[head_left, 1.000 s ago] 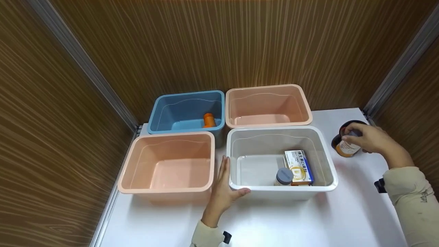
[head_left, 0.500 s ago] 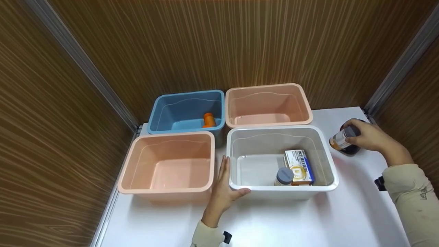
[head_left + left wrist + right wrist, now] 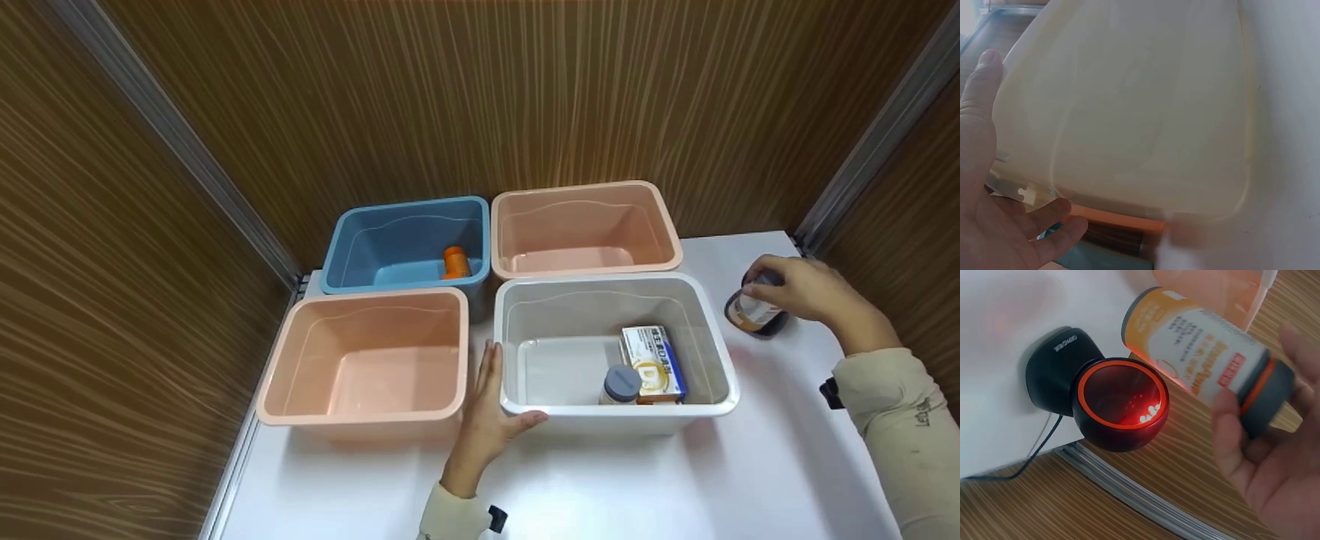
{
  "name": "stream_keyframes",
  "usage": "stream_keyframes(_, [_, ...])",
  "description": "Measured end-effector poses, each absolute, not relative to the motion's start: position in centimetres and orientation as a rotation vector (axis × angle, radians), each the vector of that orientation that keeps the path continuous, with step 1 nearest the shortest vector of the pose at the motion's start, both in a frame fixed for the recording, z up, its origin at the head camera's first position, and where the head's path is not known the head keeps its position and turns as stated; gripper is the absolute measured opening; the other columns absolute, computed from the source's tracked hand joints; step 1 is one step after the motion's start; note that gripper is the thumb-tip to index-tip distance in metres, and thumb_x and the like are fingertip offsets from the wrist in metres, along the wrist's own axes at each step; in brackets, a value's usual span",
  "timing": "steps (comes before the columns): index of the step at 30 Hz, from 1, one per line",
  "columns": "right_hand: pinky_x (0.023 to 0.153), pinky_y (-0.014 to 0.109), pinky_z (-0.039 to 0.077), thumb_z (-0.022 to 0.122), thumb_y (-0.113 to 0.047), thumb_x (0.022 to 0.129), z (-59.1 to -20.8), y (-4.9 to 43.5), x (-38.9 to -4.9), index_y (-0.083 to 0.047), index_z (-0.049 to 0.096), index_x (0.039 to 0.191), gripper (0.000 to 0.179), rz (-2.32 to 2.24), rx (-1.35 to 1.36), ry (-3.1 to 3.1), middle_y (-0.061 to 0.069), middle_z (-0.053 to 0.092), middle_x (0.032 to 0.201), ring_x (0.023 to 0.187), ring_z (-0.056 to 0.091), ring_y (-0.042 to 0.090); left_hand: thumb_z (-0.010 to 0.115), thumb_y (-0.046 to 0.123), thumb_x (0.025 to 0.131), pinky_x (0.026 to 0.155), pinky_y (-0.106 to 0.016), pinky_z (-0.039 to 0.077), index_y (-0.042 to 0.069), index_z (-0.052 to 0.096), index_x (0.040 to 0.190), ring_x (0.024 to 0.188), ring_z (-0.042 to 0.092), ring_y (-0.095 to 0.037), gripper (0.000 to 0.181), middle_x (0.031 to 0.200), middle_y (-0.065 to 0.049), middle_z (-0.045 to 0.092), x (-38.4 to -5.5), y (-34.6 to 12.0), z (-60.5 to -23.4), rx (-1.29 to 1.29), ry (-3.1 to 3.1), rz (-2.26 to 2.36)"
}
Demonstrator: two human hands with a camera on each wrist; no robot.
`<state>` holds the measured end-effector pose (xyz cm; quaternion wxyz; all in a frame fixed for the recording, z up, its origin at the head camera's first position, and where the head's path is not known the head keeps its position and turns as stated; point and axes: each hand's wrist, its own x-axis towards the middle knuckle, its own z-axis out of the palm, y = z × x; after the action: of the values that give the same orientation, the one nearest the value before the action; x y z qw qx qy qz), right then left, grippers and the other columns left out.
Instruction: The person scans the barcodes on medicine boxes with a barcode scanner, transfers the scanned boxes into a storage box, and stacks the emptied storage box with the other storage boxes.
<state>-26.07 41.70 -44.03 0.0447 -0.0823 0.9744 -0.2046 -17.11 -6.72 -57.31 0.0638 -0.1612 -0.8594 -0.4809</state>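
Observation:
My right hand (image 3: 806,289) pinches a supplement bottle (image 3: 1196,349) by its dark grey cap. The bottle has an orange and white label and is tilted, its base away from the palm. Just beside it, in the right wrist view, stands a black barcode scanner (image 3: 1120,396) with an orange ring and a red glow. The head view shows the scanner mostly covered by hand and bottle. My left hand (image 3: 486,424) rests with extended fingers against the front left corner of the white bin (image 3: 615,411), its thumb along the front rim.
Inside the white bin are a grey-capped bottle (image 3: 622,384) and a medicine box (image 3: 654,364). A blue bin (image 3: 409,206) holds an orange bottle (image 3: 456,262). Pink bins stand at front left (image 3: 364,416) and back right (image 3: 589,191). Wood-grain walls (image 3: 480,97) enclose the table.
In front of the scanner, the right hand has turned the supplement bottle, shifting it left and then slightly back right. The left hand and the bins stay in place.

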Motion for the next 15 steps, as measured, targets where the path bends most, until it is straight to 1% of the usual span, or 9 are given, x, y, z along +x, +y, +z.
stream_keyframes(2, [0.077,0.061,0.046,0.065,-0.033,0.099,-43.8,41.6,-26.1,-0.004,0.063,0.117,0.034,-0.602,-0.206,2.965,0.027,0.064,0.108,0.098,0.057,0.045,0.082,0.066,0.069,0.113,-0.062,0.023,0.014,0.015,0.164,0.152,0.009,-0.036,0.127,0.169,-0.001,0.006,-17.1,-6.8,-57.4,-0.482,-2.597,-1.453])
stream_keyframes(5, [0.077,0.062,0.048,0.065,-0.028,0.097,-43.5,41.5,-26.1,-0.001,0.061,0.121,0.036,-0.605,-0.175,2.936,0.031,0.062,0.111,0.1,0.057,0.048,0.084,0.064,0.069,0.114,-0.06,0.024,0.015,0.015,0.164,0.152,0.009,-0.036,0.127,0.169,-0.001,0.006,-17.2,-6.8,-57.4,-0.481,-2.599,-1.456])
stream_keyframes(9, [0.078,0.061,0.049,0.066,-0.02,0.094,-43.4,41.5,-26.0,0.001,0.056,0.125,0.038,-0.611,-0.205,2.915,0.033,0.06,0.112,0.101,0.057,0.049,0.084,0.063,0.069,0.114,-0.06,0.024,0.015,0.015,0.164,0.152,0.009,-0.036,0.127,0.169,-0.001,0.006,-17.2,-6.9,-57.4,-0.48,-2.591,-1.462])
stream_keyframes(12, [0.078,0.062,0.049,0.068,-0.014,0.091,-43.2,41.6,-25.7,0.003,0.055,0.126,0.041,-0.6,-0.233,2.896,0.035,0.059,0.112,0.102,0.057,0.051,0.08,0.07,0.068,0.113,-0.06,0.025,0.015,0.015,0.164,0.151,0.01,-0.036,0.128,0.169,-0.001,0.007,-17.2,-6.8,-57.4,-0.483,-2.586,-1.455])
stream_keyframes(15, [0.078,0.062,0.049,0.069,-0.011,0.088,-42.7,41.8,-25.2,0.006,0.054,0.125,0.043,-0.553,-0.241,2.879,0.038,0.058,0.112,0.102,0.056,0.054,0.07,0.081,0.069,0.112,-0.06,0.028,0.014,0.014,0.164,0.151,0.012,-0.036,0.129,0.169,-0.002,0.007,-17.2,-6.9,-57.5,-0.499,-2.588,-1.428])
